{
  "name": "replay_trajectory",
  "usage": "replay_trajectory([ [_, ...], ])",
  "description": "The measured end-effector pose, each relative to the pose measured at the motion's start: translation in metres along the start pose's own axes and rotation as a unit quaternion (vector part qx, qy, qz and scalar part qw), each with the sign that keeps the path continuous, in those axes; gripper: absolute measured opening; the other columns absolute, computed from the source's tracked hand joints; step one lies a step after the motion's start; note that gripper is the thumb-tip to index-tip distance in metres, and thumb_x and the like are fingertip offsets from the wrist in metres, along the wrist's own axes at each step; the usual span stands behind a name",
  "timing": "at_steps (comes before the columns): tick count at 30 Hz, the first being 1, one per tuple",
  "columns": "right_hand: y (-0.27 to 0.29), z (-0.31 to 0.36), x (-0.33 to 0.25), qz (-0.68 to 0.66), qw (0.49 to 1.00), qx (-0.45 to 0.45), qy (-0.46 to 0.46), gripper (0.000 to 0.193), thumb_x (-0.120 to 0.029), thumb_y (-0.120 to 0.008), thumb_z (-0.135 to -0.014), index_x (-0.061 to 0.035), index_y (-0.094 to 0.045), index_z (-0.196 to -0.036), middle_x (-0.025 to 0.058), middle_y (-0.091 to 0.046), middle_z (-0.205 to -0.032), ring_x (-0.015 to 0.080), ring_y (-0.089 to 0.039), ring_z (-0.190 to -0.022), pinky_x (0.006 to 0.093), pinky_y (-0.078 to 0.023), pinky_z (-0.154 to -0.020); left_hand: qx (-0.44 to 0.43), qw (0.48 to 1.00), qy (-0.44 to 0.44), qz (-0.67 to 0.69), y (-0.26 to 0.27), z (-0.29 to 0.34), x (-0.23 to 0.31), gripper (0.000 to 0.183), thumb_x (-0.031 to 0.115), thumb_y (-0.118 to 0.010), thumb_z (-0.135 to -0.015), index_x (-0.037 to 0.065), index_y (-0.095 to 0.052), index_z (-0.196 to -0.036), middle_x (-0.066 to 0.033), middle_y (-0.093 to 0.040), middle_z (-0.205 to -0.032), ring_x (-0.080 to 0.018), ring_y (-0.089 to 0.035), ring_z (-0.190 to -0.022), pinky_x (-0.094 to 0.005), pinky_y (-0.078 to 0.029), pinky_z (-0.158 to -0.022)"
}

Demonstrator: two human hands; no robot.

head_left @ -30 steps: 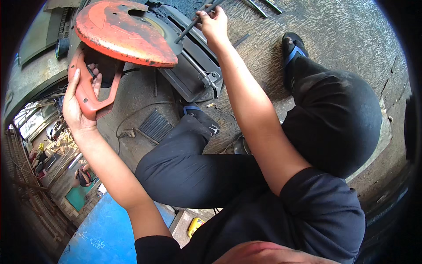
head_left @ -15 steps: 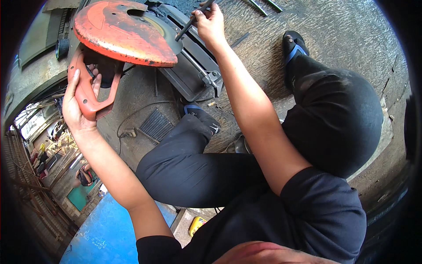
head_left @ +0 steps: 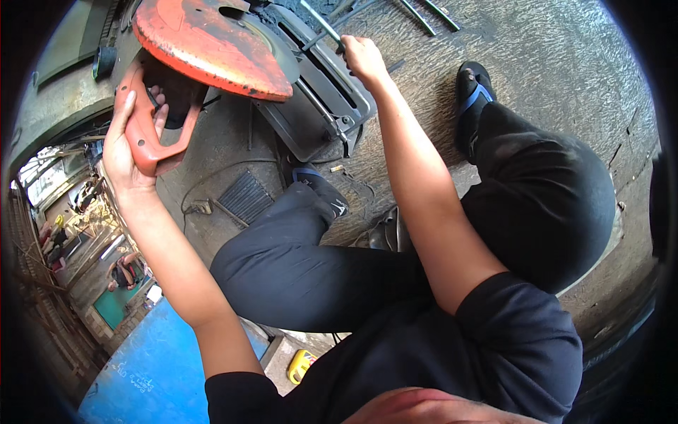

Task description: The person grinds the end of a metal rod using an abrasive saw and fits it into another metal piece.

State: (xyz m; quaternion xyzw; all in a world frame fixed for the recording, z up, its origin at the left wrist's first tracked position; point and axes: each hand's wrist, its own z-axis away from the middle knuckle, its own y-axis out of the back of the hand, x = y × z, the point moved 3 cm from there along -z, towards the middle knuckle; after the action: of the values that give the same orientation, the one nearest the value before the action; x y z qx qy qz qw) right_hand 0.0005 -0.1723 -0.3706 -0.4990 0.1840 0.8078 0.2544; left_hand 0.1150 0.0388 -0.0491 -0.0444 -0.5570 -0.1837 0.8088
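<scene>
My left hand [head_left: 129,145] is wrapped round the orange handle [head_left: 146,134] of a chop saw, its fingertips showing inside the handle's loop. Above it sits the saw's scuffed orange blade guard [head_left: 212,46], with part of the grey disc [head_left: 286,60] showing at its right. To the right of the saw's black base [head_left: 311,116], my right hand [head_left: 364,60] is closed on the end of a thin metal rod [head_left: 321,21]. That rod points up and left, over the far part of the base. A clamp screw [head_left: 321,106] runs along the base.
Two dark bars [head_left: 427,18] lie on the worn floor beyond my right hand. A bundle of short dark rods [head_left: 244,198] and a cable [head_left: 212,178] are near my left foot. A blue panel [head_left: 162,360] and a yellow object [head_left: 301,365] are at lower left. Another person [head_left: 126,272] is farther off.
My right hand has moved right and down, away from the disc. The rod in it now slants up-left rather than down-left to the disc. My left hand keeps its hold on the handle.
</scene>
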Motion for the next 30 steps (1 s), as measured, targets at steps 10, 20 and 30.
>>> replay_trajectory([
  [10, -0.006, 0.032, 0.014, -0.231, 0.93, -0.218, -0.187, 0.03, -0.035, -0.048, -0.09, -0.0078, -0.062, -0.088, -0.0016, -0.049, -0.06, 0.0083, -0.047, -0.051, 0.0226, -0.041, -0.046, 0.007, 1.0, -0.018, 0.007, 0.005, -0.003, -0.003, 0.046, 0.016, -0.056, -0.087, -0.001, -0.042, -0.127, -0.0154, -0.054, -0.11, -0.0223, -0.055, -0.098, -0.0344, -0.045, -0.087],
  [20, -0.019, 0.036, 0.015, -0.212, 0.922, -0.296, -0.132, 0.029, -0.033, -0.047, -0.091, -0.0074, -0.061, -0.091, 0.0001, -0.059, -0.071, 0.0083, -0.051, -0.059, 0.0232, -0.041, -0.052, 0.009, 1.0, -0.024, -0.004, 0.003, 0.002, 0.001, 0.046, 0.016, -0.056, -0.087, -0.002, -0.042, -0.126, -0.0156, -0.055, -0.107, -0.024, -0.055, -0.098, -0.0357, -0.044, -0.09],
  [30, -0.026, 0.046, 0.02, -0.201, 0.872, -0.384, -0.228, 0.029, -0.031, -0.046, -0.091, -0.0105, -0.066, -0.084, -0.0063, -0.048, -0.06, 0.0064, -0.043, -0.053, 0.023, -0.034, -0.048, 0.057, 0.998, 0.0, -0.021, 0.011, -0.001, 0.003, 0.044, 0.015, -0.057, -0.087, -0.003, -0.043, -0.124, -0.0151, -0.056, -0.103, -0.0216, -0.056, -0.092, -0.0333, -0.049, -0.084],
])
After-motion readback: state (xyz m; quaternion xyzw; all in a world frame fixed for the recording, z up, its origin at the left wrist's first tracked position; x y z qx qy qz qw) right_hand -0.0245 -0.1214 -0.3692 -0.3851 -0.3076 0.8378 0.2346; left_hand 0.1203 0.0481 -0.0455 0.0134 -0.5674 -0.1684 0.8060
